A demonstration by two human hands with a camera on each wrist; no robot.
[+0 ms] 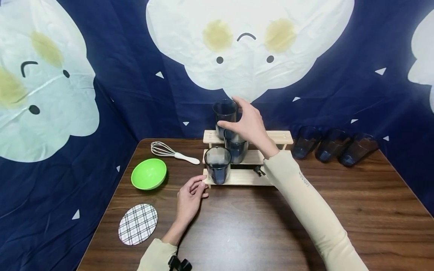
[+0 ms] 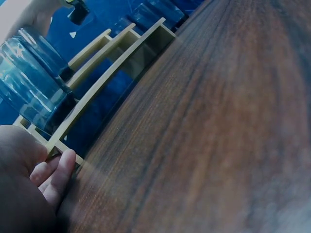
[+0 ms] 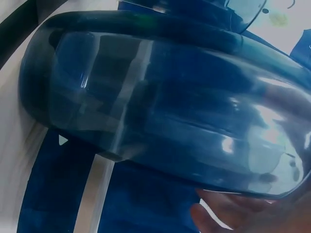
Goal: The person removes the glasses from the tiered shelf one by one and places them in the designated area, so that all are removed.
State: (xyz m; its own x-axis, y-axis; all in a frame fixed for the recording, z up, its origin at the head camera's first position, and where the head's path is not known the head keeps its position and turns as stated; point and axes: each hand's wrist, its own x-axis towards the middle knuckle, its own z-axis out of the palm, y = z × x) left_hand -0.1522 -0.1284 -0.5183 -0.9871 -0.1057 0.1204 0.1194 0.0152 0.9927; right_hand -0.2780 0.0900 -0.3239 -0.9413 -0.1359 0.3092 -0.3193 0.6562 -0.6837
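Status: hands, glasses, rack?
Right hand grips rear glass at top tier; fully seated or not, unclear. Left hand grips wooden rack at its front left corner. Middle glass close in front, possibly in the way.

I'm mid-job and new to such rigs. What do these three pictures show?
No machine: these are a person's two bare hands. The wide picture comes from a camera on the head, looking forward and down; the two close-ups come from cameras on the left and right wrists. The right hand holds a glass at the top step of a wooden rack; the left hand grips the rack's front left corner. Two other glasses stand on the lower steps, one each. On the table, three more glasses stand right of the rack; a whisk, a bowl and a checked mat lie left of it.
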